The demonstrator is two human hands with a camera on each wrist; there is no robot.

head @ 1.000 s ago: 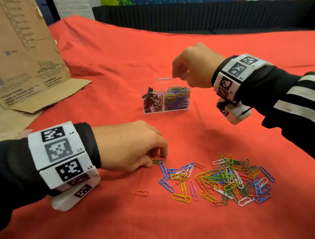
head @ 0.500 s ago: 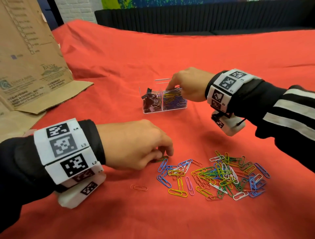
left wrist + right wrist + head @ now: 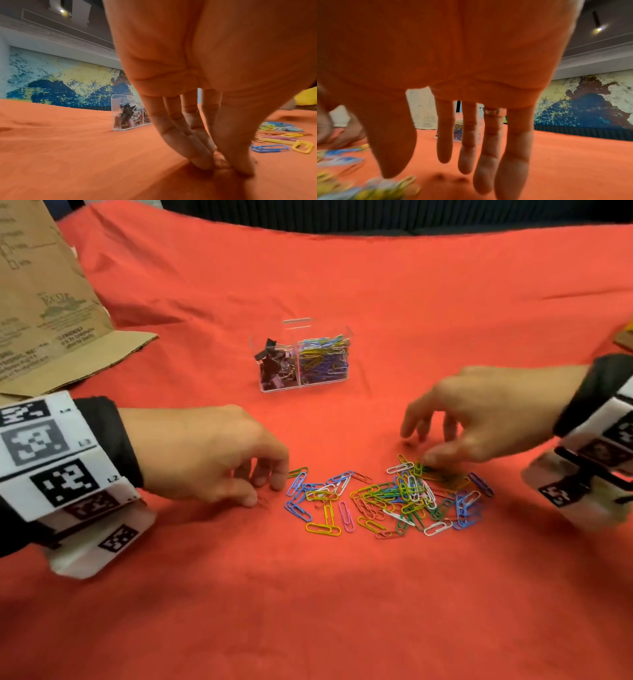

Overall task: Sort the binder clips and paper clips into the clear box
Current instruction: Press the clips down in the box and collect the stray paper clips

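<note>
— Two hands working the paper clips (image 3: 387, 501)?

— Yes. Left hand (image 3: 205, 453) is pinching at the table, contents unclear; right hand (image 3: 479, 419) is spreading wide over the pile, probably gathering more for the clear box (image 3: 305, 354) sitting farther away.

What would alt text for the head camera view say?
Two hands reach for a pile of coloured paper clips on a red cloth: left hand fingertips down, right hand spread open. Behind stands a clear box of sorted clips.
</note>
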